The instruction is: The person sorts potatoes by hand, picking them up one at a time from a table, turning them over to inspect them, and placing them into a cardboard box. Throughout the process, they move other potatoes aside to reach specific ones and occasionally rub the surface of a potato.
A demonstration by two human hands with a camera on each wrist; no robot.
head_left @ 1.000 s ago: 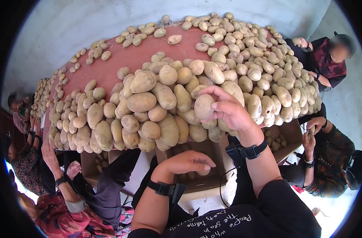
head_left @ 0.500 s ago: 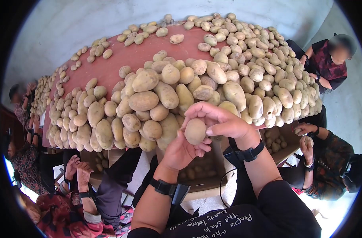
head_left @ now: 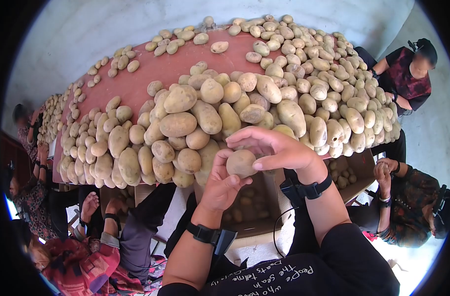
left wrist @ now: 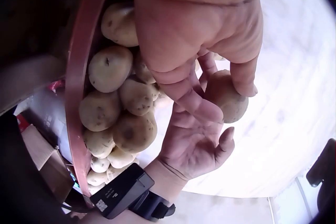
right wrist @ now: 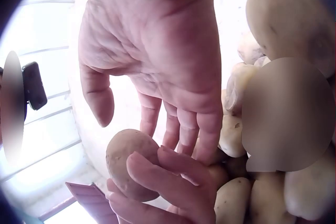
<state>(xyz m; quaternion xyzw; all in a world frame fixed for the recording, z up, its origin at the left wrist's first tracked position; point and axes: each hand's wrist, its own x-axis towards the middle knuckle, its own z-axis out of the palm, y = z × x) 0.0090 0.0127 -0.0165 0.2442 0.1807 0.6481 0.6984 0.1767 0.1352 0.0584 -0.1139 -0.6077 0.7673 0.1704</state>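
A single potato (head_left: pixel 241 163) sits between both hands, just in front of the big potato pile (head_left: pixel 195 123) at 12 o'clock on the red tabletop (head_left: pixel 151 74). The left hand (head_left: pixel 222 185) cups it from below with curled fingers; the right hand (head_left: pixel 279 148) pinches it from the 3 o'clock side, thumb under, fingers above. It looks firm, rather light, with dry, slightly dusty skin, so probably not slippery. Taking it around the middle seems safest.
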